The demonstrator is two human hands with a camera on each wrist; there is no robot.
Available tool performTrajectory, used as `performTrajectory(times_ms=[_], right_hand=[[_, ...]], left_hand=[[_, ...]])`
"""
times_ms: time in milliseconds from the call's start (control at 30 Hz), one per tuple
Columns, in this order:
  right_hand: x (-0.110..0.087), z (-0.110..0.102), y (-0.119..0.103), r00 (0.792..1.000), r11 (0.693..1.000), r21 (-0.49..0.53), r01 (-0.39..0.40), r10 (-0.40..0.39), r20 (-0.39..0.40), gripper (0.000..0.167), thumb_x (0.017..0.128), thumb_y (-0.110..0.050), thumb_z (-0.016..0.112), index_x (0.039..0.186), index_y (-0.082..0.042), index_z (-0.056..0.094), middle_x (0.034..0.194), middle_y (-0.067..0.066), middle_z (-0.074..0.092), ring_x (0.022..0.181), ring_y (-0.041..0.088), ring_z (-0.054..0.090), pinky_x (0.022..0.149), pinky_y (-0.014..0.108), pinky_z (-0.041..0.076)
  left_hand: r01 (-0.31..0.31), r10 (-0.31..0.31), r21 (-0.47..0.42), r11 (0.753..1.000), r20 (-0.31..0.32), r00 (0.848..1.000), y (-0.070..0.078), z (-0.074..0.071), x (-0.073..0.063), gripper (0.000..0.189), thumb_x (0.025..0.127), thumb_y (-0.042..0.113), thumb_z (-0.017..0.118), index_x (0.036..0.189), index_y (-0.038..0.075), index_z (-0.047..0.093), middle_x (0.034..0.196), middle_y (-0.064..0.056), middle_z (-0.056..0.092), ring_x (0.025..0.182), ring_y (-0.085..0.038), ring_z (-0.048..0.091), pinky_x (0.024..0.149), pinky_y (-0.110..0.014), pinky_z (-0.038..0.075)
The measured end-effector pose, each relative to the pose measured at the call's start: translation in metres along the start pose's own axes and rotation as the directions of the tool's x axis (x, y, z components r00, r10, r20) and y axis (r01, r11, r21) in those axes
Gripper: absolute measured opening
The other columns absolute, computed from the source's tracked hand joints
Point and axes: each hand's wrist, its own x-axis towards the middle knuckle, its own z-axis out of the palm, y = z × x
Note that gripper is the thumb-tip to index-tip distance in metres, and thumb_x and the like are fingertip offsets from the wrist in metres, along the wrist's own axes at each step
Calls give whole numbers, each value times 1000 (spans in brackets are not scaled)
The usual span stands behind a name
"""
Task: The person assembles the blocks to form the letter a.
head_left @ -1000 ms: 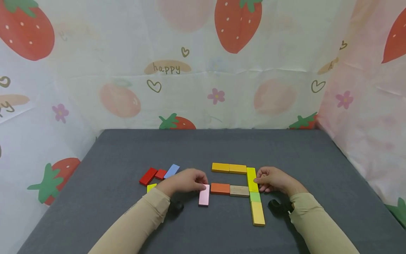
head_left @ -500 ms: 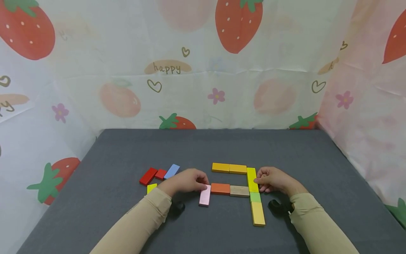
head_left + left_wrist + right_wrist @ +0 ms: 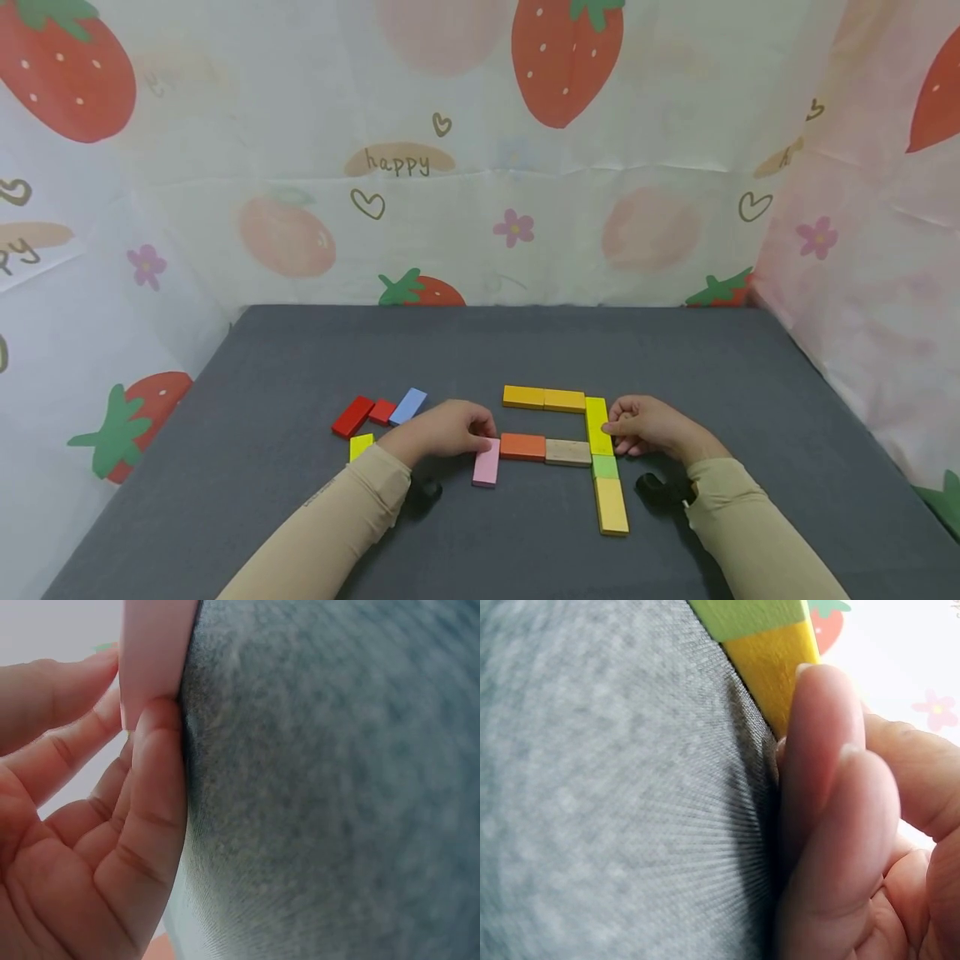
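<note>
In the head view, my left hand (image 3: pixel 457 429) pinches the far end of a pink wooden block (image 3: pixel 486 464), which lies lengthwise on the dark grey cloth. The left wrist view shows the thumb and fingers around the end of this pink block (image 3: pixel 154 664). Right beside it is an orange block (image 3: pixel 522 447), followed by a natural wood block (image 3: pixel 567 452). My right hand (image 3: pixel 648 425), fingers bent, grips the right edge of a bright yellow block (image 3: pixel 597 423). In the right wrist view that yellow block (image 3: pixel 769 667) meets a green block (image 3: pixel 754 615).
Two amber blocks (image 3: pixel 543 398) run left from the yellow block's far end. Nearer me, a pale yellow block (image 3: pixel 612 506) continues the column below the green one. On the left lie red blocks (image 3: pixel 352 417), a blue block (image 3: pixel 408 407) and a partly hidden yellow block (image 3: pixel 361 445).
My left hand has nudged the pink block slightly right, narrowing its gap to the orange block. The right hand stays at the yellow block. The head view has shifted a little.
</note>
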Motion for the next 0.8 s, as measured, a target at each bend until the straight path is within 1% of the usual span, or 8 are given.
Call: performTrajectory(times_ms=[267,533,700,800], right_hand=[[-1,1,0,1000,1000,2,0,0,-3,18,93,-21,66,93,-7,56,70,-1,61,57,7,61,55,20,50],[0,1,-1,1000,1000,-4,-1,1,0,17,93,-20,66,94,-6,56,70,0,61,57,8,61,54,20,50],[0,1,0,1000,1000,-14,-7,7,-7,19,93,-22,66,95,-6,57,71,0,61,58,8,61,55,20,50],[0,1,0,1000,1000,-16,-10,10,-10,19,93,-22,67,95,-6,57,71,0,61,58,8,61,55,20,50]], left_hand=[[-4,4,8,1000,15,1000,0,1,-1,5,92,19,66,93,23,67,86,4,61,83,-15,55,73,-28,46],[-23,23,17,1000,15,1000,0,1,-2,5,92,17,66,94,21,68,85,4,61,82,-15,54,73,-29,46],[-29,29,2,1000,1,1000,-3,-2,-5,5,91,18,68,94,22,68,88,5,62,83,-15,56,75,-30,48],[-44,44,-7,999,-28,999,-7,-7,-10,6,92,18,67,96,21,68,90,5,64,84,-15,56,76,-30,50]])
